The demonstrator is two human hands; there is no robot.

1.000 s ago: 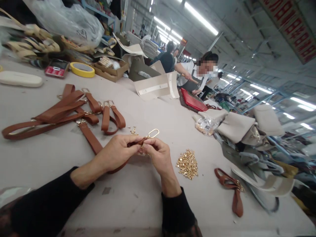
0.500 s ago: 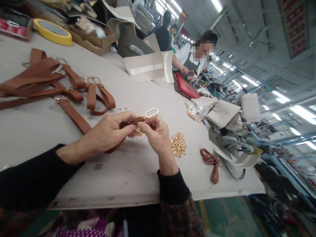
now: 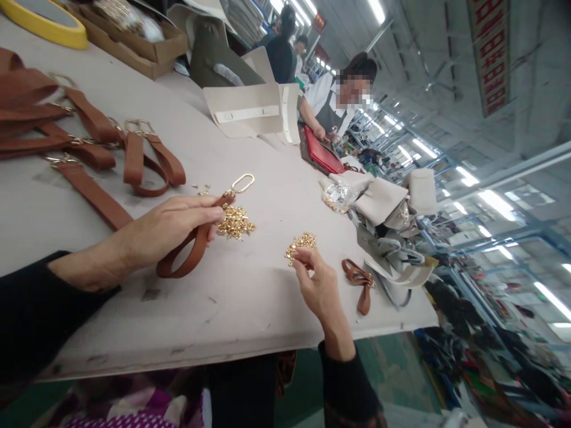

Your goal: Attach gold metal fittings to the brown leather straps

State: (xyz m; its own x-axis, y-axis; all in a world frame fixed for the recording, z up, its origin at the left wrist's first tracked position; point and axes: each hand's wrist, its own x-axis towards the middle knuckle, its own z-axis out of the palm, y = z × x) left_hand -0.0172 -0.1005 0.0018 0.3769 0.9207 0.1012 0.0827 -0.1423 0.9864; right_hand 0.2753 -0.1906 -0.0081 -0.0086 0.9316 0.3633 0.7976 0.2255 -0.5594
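My left hand [image 3: 172,229] is closed on a brown leather strap [image 3: 185,258] near its end, where a gold oval ring [image 3: 243,182] sticks out. The strap's loop lies on the grey table [image 3: 250,297]. A small heap of gold rivets [image 3: 235,221] lies just right of that hand. My right hand [image 3: 319,285] is further right, with thumb and forefinger pinched at the near edge of a second heap of gold rivets [image 3: 302,241]. What sits between those fingertips is too small to make out.
Several more brown straps [image 3: 89,148] lie at the left, and a short strap [image 3: 359,279] near the right edge. Beige bags [image 3: 383,199], a plastic bag of hardware [image 3: 336,196], a beige panel [image 3: 245,110] and a cardboard box [image 3: 134,41] lie beyond. A co-worker works on a red piece [image 3: 323,157].
My right hand has let go of the strap and moved right to the second rivet heap. My left hand has lowered the strap toward the table. My view has swung down and right.
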